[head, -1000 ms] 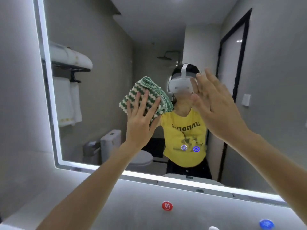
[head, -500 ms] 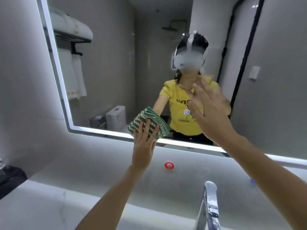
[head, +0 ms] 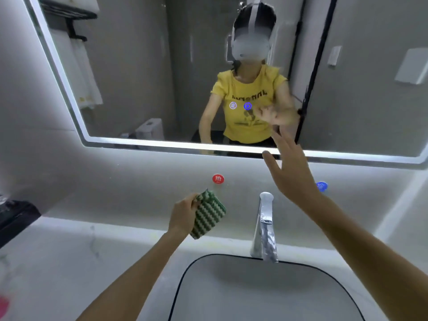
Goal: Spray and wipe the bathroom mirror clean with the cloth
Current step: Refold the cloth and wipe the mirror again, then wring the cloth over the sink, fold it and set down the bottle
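The lit-edged bathroom mirror fills the upper half of the view. Below it, off the glass and in front of the wall, my left hand grips a folded green-and-white striped cloth. My right hand is raised with fingers spread, its fingertips at the mirror's lower lit edge; whether it touches the glass is unclear. No spray bottle is in view.
A chrome tap stands over the dark-rimmed basin below my hands. Red and blue round markers sit on the wall under the mirror. A dark object lies at the left on the pale counter.
My left hand slid the cloth down the mirror, off its lower edge, and now grips it over the counter. My right hand dropped lower too. The view tilted down, revealing tap and basin.
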`<action>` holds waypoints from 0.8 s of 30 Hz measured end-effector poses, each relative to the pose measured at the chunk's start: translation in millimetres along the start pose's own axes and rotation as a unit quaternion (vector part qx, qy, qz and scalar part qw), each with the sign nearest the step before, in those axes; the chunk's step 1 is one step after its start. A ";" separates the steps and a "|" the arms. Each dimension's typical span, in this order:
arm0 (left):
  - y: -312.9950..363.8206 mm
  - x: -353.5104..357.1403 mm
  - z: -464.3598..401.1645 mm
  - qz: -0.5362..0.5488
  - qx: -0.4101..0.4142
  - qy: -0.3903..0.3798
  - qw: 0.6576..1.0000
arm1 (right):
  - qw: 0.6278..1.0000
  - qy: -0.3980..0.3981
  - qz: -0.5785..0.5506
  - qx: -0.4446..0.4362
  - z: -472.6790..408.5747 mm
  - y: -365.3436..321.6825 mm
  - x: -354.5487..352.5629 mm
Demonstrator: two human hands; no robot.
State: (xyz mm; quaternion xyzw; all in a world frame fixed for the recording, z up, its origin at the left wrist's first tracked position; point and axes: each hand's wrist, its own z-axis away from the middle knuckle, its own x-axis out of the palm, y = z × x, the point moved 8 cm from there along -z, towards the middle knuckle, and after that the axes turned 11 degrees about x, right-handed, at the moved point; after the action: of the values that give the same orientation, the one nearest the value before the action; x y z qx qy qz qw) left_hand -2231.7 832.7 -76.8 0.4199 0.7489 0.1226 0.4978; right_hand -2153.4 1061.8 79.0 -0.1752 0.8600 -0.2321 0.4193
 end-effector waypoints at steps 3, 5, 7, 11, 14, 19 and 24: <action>24.4 23.9 35.7 0.031 0.023 -0.052 0.998 | 0.997 -0.050 -0.004 0.066 39.4 41.0 15.6; 33.7 37.9 58.6 0.048 0.020 -0.066 0.996 | 0.991 -0.087 -0.002 0.101 69.9 63.2 27.2; 38.7 50.0 79.5 0.067 0.014 -0.064 0.996 | 0.987 -0.107 -0.020 0.121 104.2 78.4 38.4; 46.2 69.3 121.7 0.130 -0.018 -0.051 0.990 | 0.976 -0.107 -0.104 0.161 179.0 98.5 53.0; 51.8 78.1 145.1 0.139 -0.013 -0.045 0.989 | 0.972 -0.139 -0.092 0.167 224.3 113.2 68.1; 51.4 96.6 175.6 0.102 0.005 -0.117 0.988 | 0.946 -0.256 -0.046 0.195 265.6 128.6 94.5; 65.1 111.6 201.3 0.052 0.111 -0.208 0.970 | 0.933 -0.306 -0.049 0.184 277.8 116.7 105.9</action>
State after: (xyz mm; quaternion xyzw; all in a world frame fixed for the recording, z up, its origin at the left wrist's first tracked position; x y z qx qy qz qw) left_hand -2044.9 909.5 -204.8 0.5272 0.6147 -0.0254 0.5862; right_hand -2005.0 1036.1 -202.7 -0.1996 0.6224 -0.3417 0.6753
